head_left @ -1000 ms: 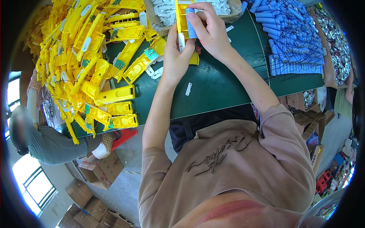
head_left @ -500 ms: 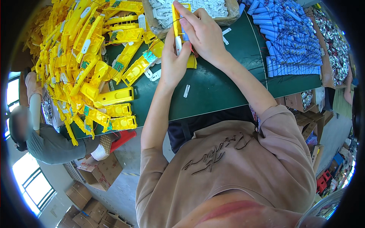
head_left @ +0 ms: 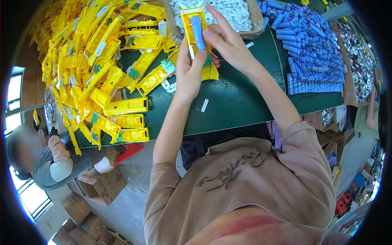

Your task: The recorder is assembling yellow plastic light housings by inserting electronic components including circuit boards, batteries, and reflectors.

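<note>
My left hand (head_left: 188,72) grips a yellow plastic housing (head_left: 188,23) from below, holding it upright above the green table (head_left: 241,106). A blue cylindrical battery cell (head_left: 198,32) lies in the housing. My right hand (head_left: 228,43) rests its fingers against the right side of the housing and the cell. Thin red wires hang from the housing near a small green circuit board (head_left: 208,61). A second yellow part (head_left: 210,73) lies on the table just under my hands.
A big heap of yellow housings (head_left: 94,65) fills the table's left. A box of white metal strips (head_left: 232,12) stands behind my hands. Blue battery cells (head_left: 310,45) cover the right side. Loose white strips (head_left: 204,105) lie nearby. Another person (head_left: 45,159) sits at lower left, with cardboard boxes (head_left: 102,185) on the floor.
Both hands have kept the yellow housing raised. My right fingers have shifted along the blue cell in the housing, and the housing now stands more upright.
</note>
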### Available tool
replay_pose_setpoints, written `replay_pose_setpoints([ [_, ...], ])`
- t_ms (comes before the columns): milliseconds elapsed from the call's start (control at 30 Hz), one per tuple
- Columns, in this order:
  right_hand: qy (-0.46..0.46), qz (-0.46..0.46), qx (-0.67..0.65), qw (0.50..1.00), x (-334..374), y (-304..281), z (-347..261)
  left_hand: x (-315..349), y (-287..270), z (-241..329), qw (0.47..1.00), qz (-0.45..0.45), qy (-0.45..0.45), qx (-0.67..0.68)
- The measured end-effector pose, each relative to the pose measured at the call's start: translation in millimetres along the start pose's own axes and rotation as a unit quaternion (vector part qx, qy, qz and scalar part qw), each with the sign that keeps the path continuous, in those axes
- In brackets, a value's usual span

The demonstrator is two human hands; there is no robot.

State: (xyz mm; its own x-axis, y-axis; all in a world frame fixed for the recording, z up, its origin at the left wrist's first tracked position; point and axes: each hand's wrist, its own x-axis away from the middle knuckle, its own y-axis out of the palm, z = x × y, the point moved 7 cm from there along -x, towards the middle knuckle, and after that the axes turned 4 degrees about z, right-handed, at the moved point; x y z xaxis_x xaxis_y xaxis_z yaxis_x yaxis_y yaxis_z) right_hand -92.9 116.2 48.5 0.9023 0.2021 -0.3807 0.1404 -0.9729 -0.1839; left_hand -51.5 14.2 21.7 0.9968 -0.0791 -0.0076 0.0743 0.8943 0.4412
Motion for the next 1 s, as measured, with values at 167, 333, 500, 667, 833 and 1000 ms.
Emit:
replay_pose_setpoints([
  [167,0.177,-0.057,-0.189,0.964,-4.2,-4.1,2.2,5.7,2.9,3.8,0.994,-0.027,0.042,-0.092],
  [333,0.163,0.042,-0.202,0.965,-65.5,-83.9,-28.0,13.1,-6.6,54.6,0.908,-0.051,0.064,-0.412],
  [500,0.138,0.127,-0.034,0.982,-165.4,-210.9,67.3,-27.5,-35.9,100.9,0.659,-0.084,0.170,-0.728],
  [667,0.214,0.151,0.036,0.964,-225.6,-292.7,234.8,-61.8,-82.6,83.5,0.611,-0.181,0.013,-0.771],
  [833,0.232,0.192,0.022,0.953,-231.8,-369.5,296.9,-89.8,-62.7,101.5,0.633,-0.176,0.030,-0.753],
  [1000,0.044,0.066,0.659,0.748,-249.7,-326.0,246.4,-85.9,-67.0,142.4,0.687,-0.090,0.045,-0.719],
])
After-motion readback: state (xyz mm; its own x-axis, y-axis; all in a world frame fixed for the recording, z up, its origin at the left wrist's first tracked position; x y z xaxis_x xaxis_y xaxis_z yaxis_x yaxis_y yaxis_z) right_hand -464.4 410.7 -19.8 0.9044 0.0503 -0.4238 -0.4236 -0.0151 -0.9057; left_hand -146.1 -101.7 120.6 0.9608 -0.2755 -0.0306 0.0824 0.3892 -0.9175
